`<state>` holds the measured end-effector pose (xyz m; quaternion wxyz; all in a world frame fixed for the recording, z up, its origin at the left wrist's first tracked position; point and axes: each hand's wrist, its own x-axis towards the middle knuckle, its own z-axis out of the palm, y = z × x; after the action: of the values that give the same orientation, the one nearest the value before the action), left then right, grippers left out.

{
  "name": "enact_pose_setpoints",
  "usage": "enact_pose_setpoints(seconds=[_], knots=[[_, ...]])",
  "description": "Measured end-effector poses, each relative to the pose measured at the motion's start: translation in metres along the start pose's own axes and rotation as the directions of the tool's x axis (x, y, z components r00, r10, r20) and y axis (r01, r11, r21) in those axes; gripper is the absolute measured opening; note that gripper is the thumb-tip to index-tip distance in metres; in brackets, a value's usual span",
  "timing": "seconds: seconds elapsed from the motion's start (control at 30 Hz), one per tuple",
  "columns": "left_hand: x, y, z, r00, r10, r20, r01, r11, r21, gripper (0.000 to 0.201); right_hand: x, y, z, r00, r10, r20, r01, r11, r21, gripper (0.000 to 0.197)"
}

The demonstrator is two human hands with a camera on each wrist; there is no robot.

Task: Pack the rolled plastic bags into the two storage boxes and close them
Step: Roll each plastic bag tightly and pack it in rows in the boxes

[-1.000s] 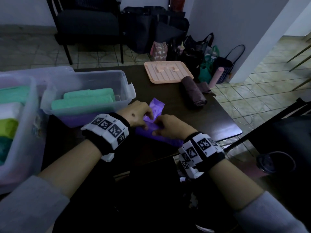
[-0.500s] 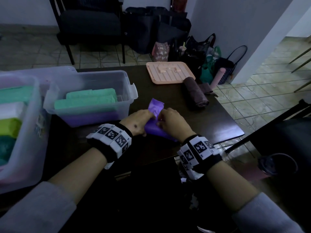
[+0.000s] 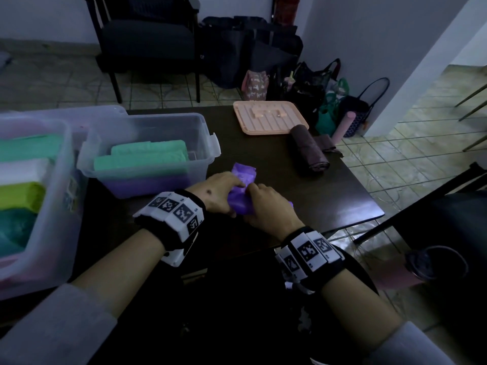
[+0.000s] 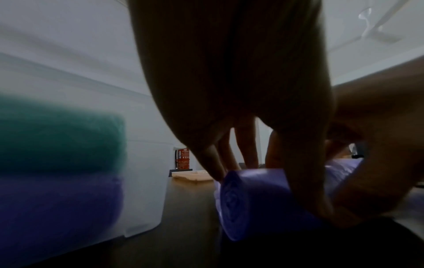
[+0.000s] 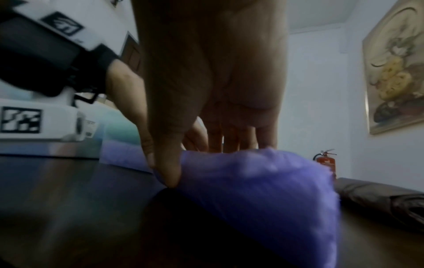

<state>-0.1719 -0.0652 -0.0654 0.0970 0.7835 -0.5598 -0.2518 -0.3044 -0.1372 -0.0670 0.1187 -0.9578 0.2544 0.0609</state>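
Observation:
A purple plastic bag point(image 3: 243, 189) lies on the dark table point(image 3: 303, 196), partly rolled, its loose end sticking out beyond my fingers. My left hand point(image 3: 220, 194) curls over the roll's left end point(image 4: 243, 203), thumb in front and fingers behind. My right hand point(image 3: 266, 206) grips the right part of the purple bag point(image 5: 259, 183) the same way. A clear storage box point(image 3: 147, 154) to the left holds two green rolls point(image 3: 145, 155) over a purple one. A second clear box point(image 3: 39, 206) at the far left holds green, white, lime and teal rolls. A brown roll point(image 3: 309, 151) lies at the right.
A peach lid point(image 3: 268, 117) lies at the table's far side. Bags and a chair stand on the tiled floor beyond. The table edge runs close at the right, with a dark chair and a lidded cup point(image 3: 434, 262) beside it.
Both hands have rolled the purple bag away from me, toward the table's middle; the roll is thicker and the loose flap shorter.

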Motion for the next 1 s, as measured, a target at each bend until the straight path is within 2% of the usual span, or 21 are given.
enact_pose_setpoints(seconds=[0.13, 0.27, 0.43, 0.57, 0.7, 0.9, 1.0], knots=[[-0.009, -0.005, 0.001, 0.995, 0.024, -0.097, -0.029, 0.998, -0.051, 0.057, 0.002, 0.007, -0.001, 0.998, 0.001, 0.057, -0.01, 0.986, 0.168, 0.044], [-0.016, -0.012, -0.001, 0.993, -0.007, -0.12, -0.011, 0.988, -0.153, 0.044, 0.001, 0.01, -0.004, 0.991, -0.019, 0.134, -0.009, 0.979, 0.202, 0.046], [-0.022, -0.014, -0.005, 0.997, -0.051, -0.051, 0.04, 0.978, -0.206, 0.042, 0.006, 0.009, -0.006, 0.983, -0.015, 0.183, -0.019, 0.984, 0.179, 0.052], [-0.023, -0.015, -0.001, 0.993, -0.072, -0.097, 0.045, 0.966, -0.256, 0.041, 0.006, 0.01, -0.007, 0.985, 0.007, 0.171, -0.045, 0.975, 0.219, 0.047], [-0.022, -0.018, 0.003, 0.986, -0.138, -0.098, 0.095, 0.93, -0.355, 0.041, 0.012, 0.011, -0.013, 0.96, 0.018, 0.278, -0.073, 0.979, 0.189, 0.043], [-0.024, -0.02, 0.002, 0.98, -0.189, -0.065, 0.156, 0.926, -0.344, 0.042, 0.024, 0.009, -0.026, 0.907, 0.003, 0.42, -0.098, 0.974, 0.206, 0.036], [-0.022, -0.018, 0.0, 0.977, -0.212, -0.039, 0.185, 0.917, -0.352, 0.041, 0.031, 0.01, -0.031, 0.896, 0.05, 0.441, -0.165, 0.96, 0.226, 0.042]])
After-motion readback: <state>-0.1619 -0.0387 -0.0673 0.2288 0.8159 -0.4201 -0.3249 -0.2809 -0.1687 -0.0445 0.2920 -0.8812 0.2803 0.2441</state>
